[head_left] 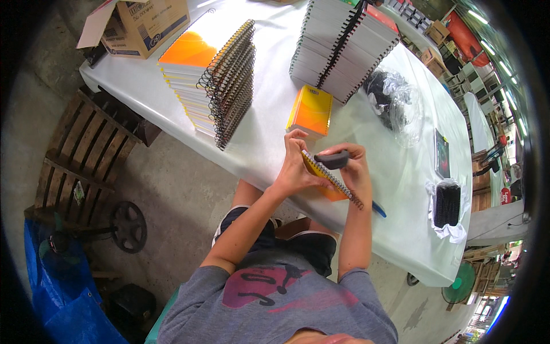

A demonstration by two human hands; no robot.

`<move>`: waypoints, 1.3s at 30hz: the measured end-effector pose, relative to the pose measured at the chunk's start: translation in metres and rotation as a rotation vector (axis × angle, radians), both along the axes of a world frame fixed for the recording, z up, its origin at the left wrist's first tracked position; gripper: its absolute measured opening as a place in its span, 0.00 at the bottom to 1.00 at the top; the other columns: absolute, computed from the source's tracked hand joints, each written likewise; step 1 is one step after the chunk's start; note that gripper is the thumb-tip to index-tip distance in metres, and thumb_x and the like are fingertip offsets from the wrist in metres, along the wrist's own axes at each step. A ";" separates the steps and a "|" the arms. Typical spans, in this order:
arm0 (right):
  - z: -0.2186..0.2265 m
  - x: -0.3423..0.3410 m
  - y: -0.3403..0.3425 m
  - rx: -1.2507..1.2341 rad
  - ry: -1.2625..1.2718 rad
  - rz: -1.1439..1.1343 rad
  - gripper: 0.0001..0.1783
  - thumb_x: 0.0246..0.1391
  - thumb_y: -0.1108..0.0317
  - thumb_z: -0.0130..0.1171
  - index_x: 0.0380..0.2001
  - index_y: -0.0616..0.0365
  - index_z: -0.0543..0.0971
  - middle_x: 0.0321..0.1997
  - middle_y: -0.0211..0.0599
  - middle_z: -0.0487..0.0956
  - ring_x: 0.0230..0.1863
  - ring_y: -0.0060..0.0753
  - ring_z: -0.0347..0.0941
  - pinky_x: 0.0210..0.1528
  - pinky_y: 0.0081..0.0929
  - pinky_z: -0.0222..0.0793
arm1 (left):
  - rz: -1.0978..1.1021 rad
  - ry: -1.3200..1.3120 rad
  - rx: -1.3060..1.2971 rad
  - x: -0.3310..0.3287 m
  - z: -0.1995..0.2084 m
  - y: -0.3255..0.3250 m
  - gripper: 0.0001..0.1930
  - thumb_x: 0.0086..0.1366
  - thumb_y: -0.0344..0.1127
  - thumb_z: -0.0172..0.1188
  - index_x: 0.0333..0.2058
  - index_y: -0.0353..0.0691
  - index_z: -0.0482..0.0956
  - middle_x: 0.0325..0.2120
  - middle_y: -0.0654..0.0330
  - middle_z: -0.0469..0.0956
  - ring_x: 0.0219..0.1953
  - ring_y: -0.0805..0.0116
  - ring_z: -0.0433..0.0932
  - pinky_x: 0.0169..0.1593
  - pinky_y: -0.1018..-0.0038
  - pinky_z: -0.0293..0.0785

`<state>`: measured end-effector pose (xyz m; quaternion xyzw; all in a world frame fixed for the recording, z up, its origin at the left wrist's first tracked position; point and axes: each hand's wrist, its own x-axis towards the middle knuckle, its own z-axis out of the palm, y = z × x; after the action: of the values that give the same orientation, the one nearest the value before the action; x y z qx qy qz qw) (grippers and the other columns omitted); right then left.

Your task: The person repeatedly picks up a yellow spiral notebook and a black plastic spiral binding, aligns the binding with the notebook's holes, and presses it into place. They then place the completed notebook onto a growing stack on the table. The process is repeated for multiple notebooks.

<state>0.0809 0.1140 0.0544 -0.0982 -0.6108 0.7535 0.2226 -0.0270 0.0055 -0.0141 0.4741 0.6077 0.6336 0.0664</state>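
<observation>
Head view: a spiral-bound notebook (332, 177) is clamped by the left hand (294, 173), a black tool (333, 160) (just beside that notebook) by the right hand (356, 165).

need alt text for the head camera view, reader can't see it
A person's left hand grips a small orange spiral notebook while the right hand holds a dark hand tool near its coil. On the white-covered table beyond are a large stack of orange coil-bound notebooks, a small orange notebook stack and thick white-paged spiral books.

grey concrete floor (177, 178) lies beneath a white-covered table (401, 200) and bright tube lights (478, 17).
</observation>
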 end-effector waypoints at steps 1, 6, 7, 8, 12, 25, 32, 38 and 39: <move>-0.004 -0.001 0.002 0.064 -0.095 -0.035 0.11 0.43 0.79 0.52 0.32 0.67 0.80 0.27 0.35 0.80 0.30 0.23 0.75 0.38 0.19 0.72 | -0.001 0.005 -0.015 0.000 0.001 -0.001 0.52 0.19 0.54 0.80 0.36 0.37 0.52 0.43 0.50 0.53 0.50 0.53 0.57 0.52 0.65 0.62; -0.011 0.002 0.006 0.222 -0.308 -0.206 0.13 0.42 0.80 0.52 0.33 0.67 0.80 0.26 0.32 0.79 0.28 0.22 0.74 0.34 0.19 0.70 | 0.001 -0.004 0.044 0.000 -0.002 -0.001 0.47 0.23 0.53 0.80 0.35 0.40 0.56 0.44 0.52 0.54 0.53 0.56 0.55 0.55 0.64 0.59; -0.008 0.006 0.010 0.332 -0.366 -0.282 0.13 0.42 0.80 0.52 0.33 0.67 0.80 0.27 0.32 0.79 0.29 0.22 0.75 0.36 0.20 0.71 | 0.000 -0.038 0.078 0.000 0.000 -0.001 0.45 0.26 0.53 0.80 0.35 0.40 0.57 0.45 0.53 0.54 0.52 0.57 0.55 0.55 0.65 0.59; -0.005 0.014 0.018 0.439 -0.425 -0.358 0.13 0.42 0.79 0.52 0.34 0.67 0.80 0.28 0.33 0.80 0.30 0.23 0.75 0.38 0.22 0.72 | -0.004 -0.035 0.061 -0.001 -0.002 -0.001 0.43 0.30 0.52 0.78 0.35 0.39 0.56 0.44 0.51 0.55 0.51 0.56 0.57 0.54 0.65 0.60; -0.005 0.066 0.051 0.812 -0.680 -0.662 0.21 0.43 0.75 0.54 0.45 0.58 0.77 0.37 0.43 0.79 0.40 0.33 0.75 0.45 0.27 0.68 | -0.086 -0.210 0.062 -0.005 -0.006 -0.006 0.29 0.46 0.47 0.72 0.34 0.36 0.61 0.39 0.51 0.64 0.43 0.60 0.65 0.48 0.69 0.64; -0.065 0.148 -0.053 1.290 -0.992 -0.801 0.26 0.55 0.57 0.54 0.58 0.42 0.67 0.55 0.35 0.68 0.58 0.46 0.59 0.60 0.54 0.46 | -0.057 -0.595 0.217 0.019 0.000 -0.013 0.11 0.52 0.22 0.65 0.36 0.32 0.81 0.32 0.62 0.77 0.35 0.77 0.73 0.40 0.81 0.71; 0.001 0.096 -0.083 0.887 -0.458 -0.661 0.18 0.53 0.63 0.57 0.49 0.45 0.76 0.46 0.36 0.73 0.47 0.39 0.67 0.54 0.39 0.55 | 0.140 -0.152 0.164 0.019 0.022 -0.023 0.16 0.47 0.20 0.67 0.38 0.35 0.82 0.30 0.61 0.79 0.32 0.73 0.73 0.37 0.79 0.70; 0.025 0.060 -0.097 1.109 -0.381 -0.580 0.19 0.51 0.62 0.59 0.48 0.44 0.76 0.46 0.35 0.73 0.48 0.38 0.68 0.53 0.37 0.55 | 0.171 -0.011 0.153 0.017 0.036 -0.031 0.19 0.43 0.19 0.66 0.38 0.37 0.82 0.29 0.60 0.79 0.32 0.70 0.73 0.37 0.78 0.70; 0.025 0.058 -0.097 1.115 -0.380 -0.579 0.19 0.51 0.62 0.59 0.48 0.44 0.76 0.47 0.35 0.73 0.48 0.38 0.67 0.53 0.37 0.55 | 0.173 -0.011 0.149 0.017 0.036 -0.032 0.19 0.43 0.18 0.66 0.38 0.37 0.82 0.29 0.60 0.80 0.33 0.70 0.73 0.37 0.78 0.70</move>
<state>0.1388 0.0174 0.0793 -0.2598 -0.8874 0.2030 0.3223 -0.0099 -0.0263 0.0223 0.4200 0.5973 0.6830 -0.0207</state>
